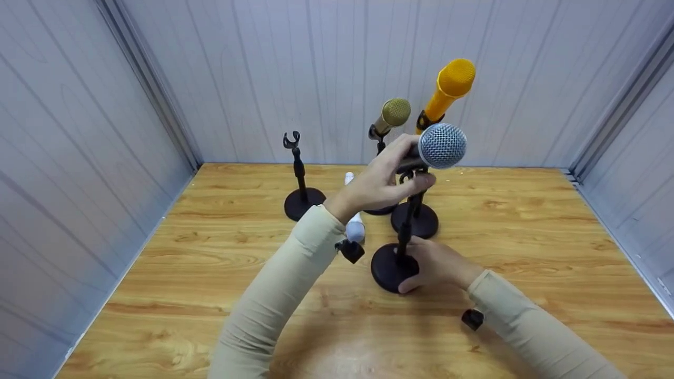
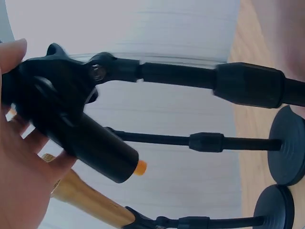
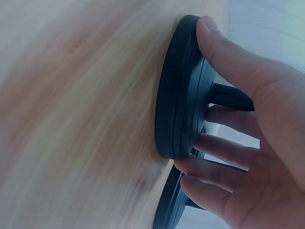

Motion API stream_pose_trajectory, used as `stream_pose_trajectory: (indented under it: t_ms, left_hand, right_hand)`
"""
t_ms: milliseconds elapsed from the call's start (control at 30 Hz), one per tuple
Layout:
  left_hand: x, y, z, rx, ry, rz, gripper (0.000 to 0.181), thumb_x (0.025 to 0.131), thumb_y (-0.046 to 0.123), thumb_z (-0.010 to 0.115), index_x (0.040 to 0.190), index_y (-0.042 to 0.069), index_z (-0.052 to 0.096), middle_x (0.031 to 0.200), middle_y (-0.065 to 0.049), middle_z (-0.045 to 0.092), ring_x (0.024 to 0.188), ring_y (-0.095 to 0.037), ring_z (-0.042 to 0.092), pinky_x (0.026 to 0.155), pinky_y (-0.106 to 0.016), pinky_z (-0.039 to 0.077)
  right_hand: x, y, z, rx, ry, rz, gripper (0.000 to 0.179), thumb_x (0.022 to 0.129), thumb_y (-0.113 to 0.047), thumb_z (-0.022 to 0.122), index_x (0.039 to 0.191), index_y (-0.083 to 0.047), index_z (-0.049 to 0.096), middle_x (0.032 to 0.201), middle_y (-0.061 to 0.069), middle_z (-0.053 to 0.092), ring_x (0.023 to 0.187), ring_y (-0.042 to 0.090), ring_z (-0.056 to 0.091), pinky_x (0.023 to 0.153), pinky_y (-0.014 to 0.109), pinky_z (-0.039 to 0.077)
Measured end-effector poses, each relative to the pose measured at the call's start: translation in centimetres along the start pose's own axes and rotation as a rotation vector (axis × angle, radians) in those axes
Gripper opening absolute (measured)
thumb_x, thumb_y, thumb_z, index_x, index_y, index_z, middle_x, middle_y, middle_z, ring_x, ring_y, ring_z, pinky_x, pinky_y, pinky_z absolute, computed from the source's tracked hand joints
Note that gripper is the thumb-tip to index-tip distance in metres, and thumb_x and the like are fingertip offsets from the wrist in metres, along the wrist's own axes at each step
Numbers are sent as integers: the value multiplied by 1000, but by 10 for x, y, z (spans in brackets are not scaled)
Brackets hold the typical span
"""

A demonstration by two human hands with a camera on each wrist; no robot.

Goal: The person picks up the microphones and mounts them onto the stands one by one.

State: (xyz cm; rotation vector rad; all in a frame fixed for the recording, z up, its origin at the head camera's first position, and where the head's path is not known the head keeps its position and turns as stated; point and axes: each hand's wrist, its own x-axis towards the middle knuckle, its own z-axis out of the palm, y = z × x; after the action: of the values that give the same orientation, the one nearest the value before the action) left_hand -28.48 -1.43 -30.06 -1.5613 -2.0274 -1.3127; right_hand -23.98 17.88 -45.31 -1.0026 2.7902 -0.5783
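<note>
My left hand (image 1: 376, 184) grips a black microphone with a silver mesh head (image 1: 443, 146), its thumb low by the clip. In the left wrist view the dark microphone body (image 2: 107, 150) slants through the clip of a black stand (image 2: 178, 75). Lower down, my right hand (image 1: 439, 263) holds that stand's round base (image 1: 389, 268) on the wooden table. In the right wrist view, the thumb lies at one side of the base's rim (image 3: 174, 95) and the fingers reach the other side around the pole.
Behind stand a yellow microphone (image 1: 454, 81) and a gold microphone (image 1: 394, 114), each on a black stand. Further left is a stand with a bare clip (image 1: 292, 141). A white microphone (image 1: 355, 230) lies on the table (image 1: 221, 263), partly hidden by the left wrist. Panel walls (image 1: 337, 79) enclose the table.
</note>
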Motion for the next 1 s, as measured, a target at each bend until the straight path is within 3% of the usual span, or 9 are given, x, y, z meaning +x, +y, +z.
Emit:
stream_pose_trajectory:
  t_ms: [167, 433, 833, 1000]
  left_hand:
    - [-2, -16, 8, 52, -22, -13, 84, 80, 19, 88, 143, -3, 37, 140, -12, 51, 132, -13, 43, 115, -27, 29]
    - [-4, -28, 16, 204, 89, -1, 70, 72, 18, 80, 131, -1, 49, 124, -8, 61, 115, -15, 53, 106, -28, 37]
    - [-5, -31, 18, 121, 150, 15, 56, 76, 17, 83, 123, 3, 56, 117, -5, 64, 107, -13, 57, 99, -27, 44]
    - [-6, -31, 14, 129, 141, 14, 59, 78, 28, 87, 123, 4, 58, 117, -2, 65, 107, -9, 58, 99, -26, 45]
  right_hand:
    - [0, 1, 1, 0, -8, 10, 81, 72, -51, 90, 129, 1, 67, 146, 21, 52, 128, 39, 54, 104, 51, 45]
    - [1, 1, 3, -1, -8, 17, 79, 71, -52, 90, 129, -4, 68, 147, 22, 50, 127, 41, 55, 103, 51, 46]
    - [-1, 2, 2, -6, 1, 9, 83, 71, -53, 89, 133, -3, 65, 149, 21, 49, 127, 40, 55, 102, 51, 47]
    - [-2, 1, 3, -17, -13, 19, 84, 73, -56, 87, 134, -2, 64, 149, 20, 49, 127, 40, 55, 102, 51, 47]
